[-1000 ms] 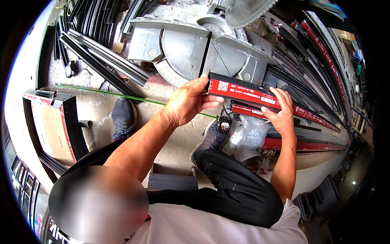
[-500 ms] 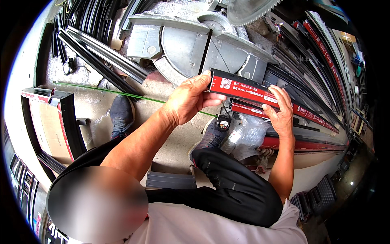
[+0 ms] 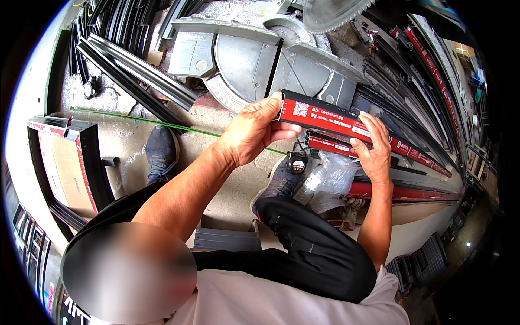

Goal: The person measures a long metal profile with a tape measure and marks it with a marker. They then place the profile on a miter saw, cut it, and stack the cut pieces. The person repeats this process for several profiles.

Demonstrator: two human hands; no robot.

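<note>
A long black metal profile with a red printed film (image 3: 330, 117) stretches away to the right in front of me. My left hand (image 3: 254, 128) grips its near end, thumb on top and fingers beneath. Farther along, my right hand (image 3: 372, 145) holds the same profile between thumb and fingers. Below it lies a second red-filmed profile (image 3: 328, 143). A tape measure (image 3: 297, 162) rests by my right shoe, its green blade (image 3: 200, 131) drawn out to the left across the floor. Just beyond the held profile stands the grey bed of a mitre saw (image 3: 244, 59).
A toothed saw blade (image 3: 330, 13) hangs at the top. Black profiles (image 3: 135, 81) lie at the far left, and more profiles (image 3: 428, 70) are stacked at the right. Clear plastic wrap (image 3: 333, 179) sits near my right knee. A bundle of filmed frames (image 3: 67, 162) stands at the left.
The held profile has turned very slightly, and its red face shows a little differently. Both hands keep their grip in nearly the same place.
</note>
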